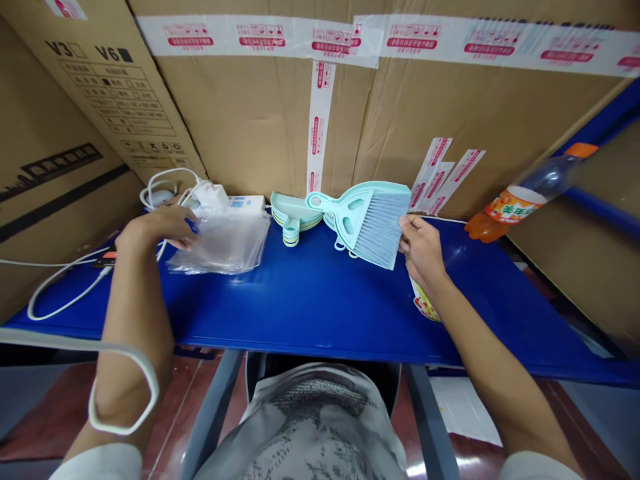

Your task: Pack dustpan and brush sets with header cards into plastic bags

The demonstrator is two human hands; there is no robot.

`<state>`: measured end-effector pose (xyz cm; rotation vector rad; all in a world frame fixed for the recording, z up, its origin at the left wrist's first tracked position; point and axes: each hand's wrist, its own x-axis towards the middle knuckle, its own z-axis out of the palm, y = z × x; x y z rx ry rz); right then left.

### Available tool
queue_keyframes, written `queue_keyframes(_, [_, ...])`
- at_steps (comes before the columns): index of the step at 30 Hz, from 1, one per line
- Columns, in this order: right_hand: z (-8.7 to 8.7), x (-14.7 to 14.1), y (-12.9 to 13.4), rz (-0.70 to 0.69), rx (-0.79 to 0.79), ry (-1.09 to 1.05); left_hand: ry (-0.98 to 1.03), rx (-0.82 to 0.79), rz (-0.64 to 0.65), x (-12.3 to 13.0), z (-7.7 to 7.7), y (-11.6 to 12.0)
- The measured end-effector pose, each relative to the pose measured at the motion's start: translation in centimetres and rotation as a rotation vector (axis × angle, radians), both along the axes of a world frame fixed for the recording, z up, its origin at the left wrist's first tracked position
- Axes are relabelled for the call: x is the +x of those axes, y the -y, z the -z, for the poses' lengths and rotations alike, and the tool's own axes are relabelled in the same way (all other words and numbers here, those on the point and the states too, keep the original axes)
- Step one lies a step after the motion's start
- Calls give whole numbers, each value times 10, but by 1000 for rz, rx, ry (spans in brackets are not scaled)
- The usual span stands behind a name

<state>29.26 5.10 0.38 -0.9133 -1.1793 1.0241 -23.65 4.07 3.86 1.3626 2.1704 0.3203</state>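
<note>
My right hand (423, 250) grips the edge of a mint-green mini dustpan (350, 197) above the table. A small brush with grey-blue bristles (384, 227) is nested against the pan, its bristles facing me. At the left, my left hand (167, 227) reaches over the edge of a stack of clear plastic bags (225, 243), its visible fingers apart. Whether the fingertips touch the bags I cannot tell. Between my hands, a nested stack of dustpans (295, 217) rests at the back of the table. More hanging loops show below the held pan, which partly hides those pieces.
Cardboard walls (250, 120) enclose the blue table (300, 300). White cables and a plug (213, 197) sit at the back left beside a power strip (247, 203). An orange drink bottle (520, 203) leans at the right. A colourful packet (425, 303) lies below my right hand.
</note>
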Motion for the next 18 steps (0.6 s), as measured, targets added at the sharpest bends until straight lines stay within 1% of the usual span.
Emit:
queue_keyframes(1, [0,-1,1,-4,-5,6,-117,33,-38,6,-1,1])
queue_keyframes(2, [0,-2,1,-9,-10,13,-227,122,-96,15,-4,2])
queue_keyframes(3, [0,-3,2,-16,-16,20,-328,269,-183,27,-7,4])
queue_keyframes(4, [0,-4,3,-25,-27,27,-384,496,-267,42,-11,6])
queue_keyframes(5, [0,-6,5,-37,-41,34,-360,721,-269,59,-14,8])
queue_keyframes(6, [0,-8,6,-51,-57,39,-253,893,-159,78,-15,11])
queue_keyframes(7, [1,-11,8,-68,-75,42,-64,969,-10,98,-14,13])
queue_keyframes(8, [1,-14,10,-85,-90,44,176,964,185,119,-11,16])
queue_keyframes(9, [1,-16,13,-102,-100,46,425,888,361,140,-6,18])
queue_keyframes(10, [1,-18,15,-115,-103,46,639,796,461,159,0,20])
queue_keyframes(11, [1,-18,16,-127,-102,48,805,724,496,176,8,23])
queue_keyframes(12, [1,-18,17,-142,-102,54,918,688,492,190,16,25])
queue_keyframes(13, [0,-16,18,-164,-107,70,981,665,488,201,23,28])
queue_keyframes(15, [-1,-10,15,-221,-122,135,1022,680,492,216,35,34])
queue_keyframes(18, [-3,1,8,-287,-128,286,995,738,526,225,44,45])
